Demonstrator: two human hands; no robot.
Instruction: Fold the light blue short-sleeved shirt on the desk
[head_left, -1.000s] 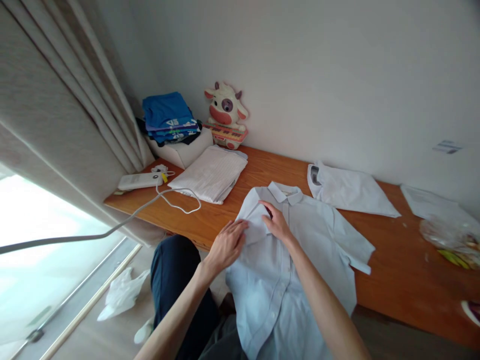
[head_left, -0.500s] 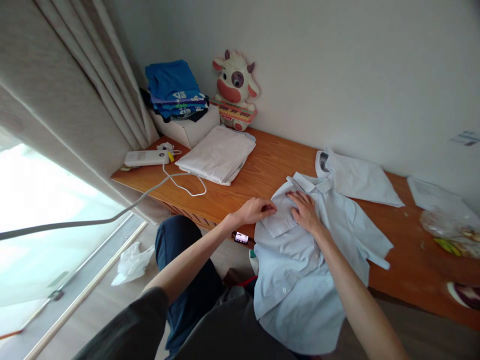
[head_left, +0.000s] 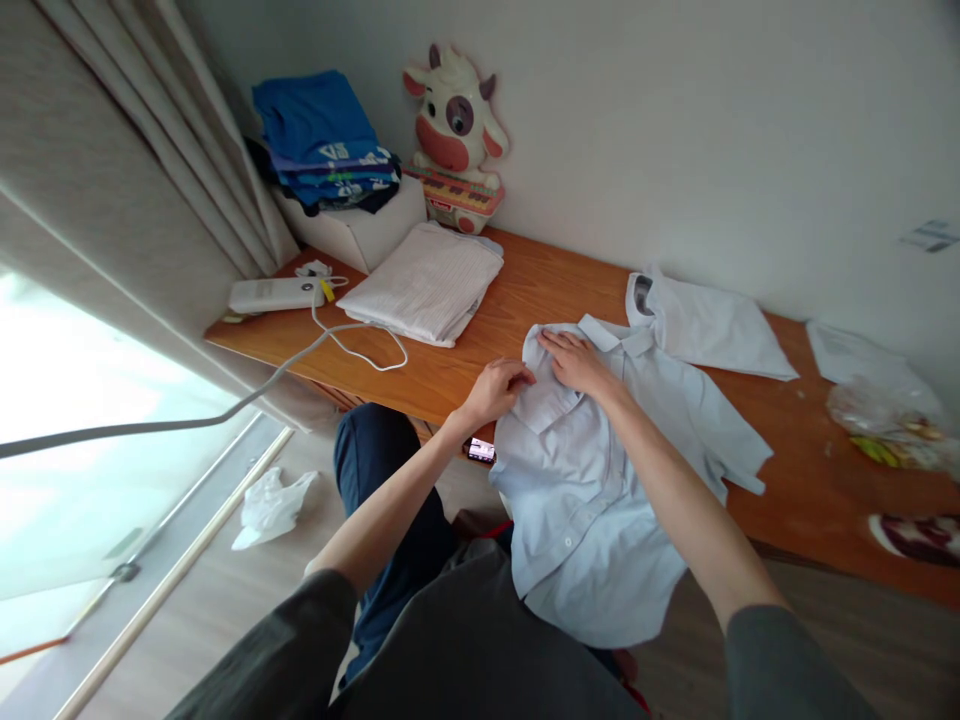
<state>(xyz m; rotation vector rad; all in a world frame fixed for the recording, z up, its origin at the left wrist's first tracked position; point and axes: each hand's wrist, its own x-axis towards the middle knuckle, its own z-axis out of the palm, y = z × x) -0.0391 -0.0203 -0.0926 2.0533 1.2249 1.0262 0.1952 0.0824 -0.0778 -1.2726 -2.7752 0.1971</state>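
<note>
A pale blue short-sleeved shirt (head_left: 585, 560) lies front up across the wooden tabletop, its lower part hanging over the near edge. One sleeve is folded inward over the shirt's front; the other spreads out to the right. My left hand (head_left: 495, 392) is at the outer edge of the folded sleeve, fingers curled and closed on the cloth. With fingers stretched out, my right hand (head_left: 576, 364) presses flat on the shirt near the shoulder, left of the collar.
A folded white striped garment (head_left: 424, 285) lies left, before a white box (head_left: 382, 230) bearing folded blue clothes (head_left: 322, 125). A cow toy (head_left: 454, 120) leans on the wall. A cable (head_left: 285, 370) crosses the left edge. Behind the shirt are a folded white garment (head_left: 720, 325) and plastic bag (head_left: 885, 410).
My right hand has slid left and away from me over the shirt, toward the shoulder edge. My left hand has shifted slightly left along the sleeve. The camera view has shifted a little.
</note>
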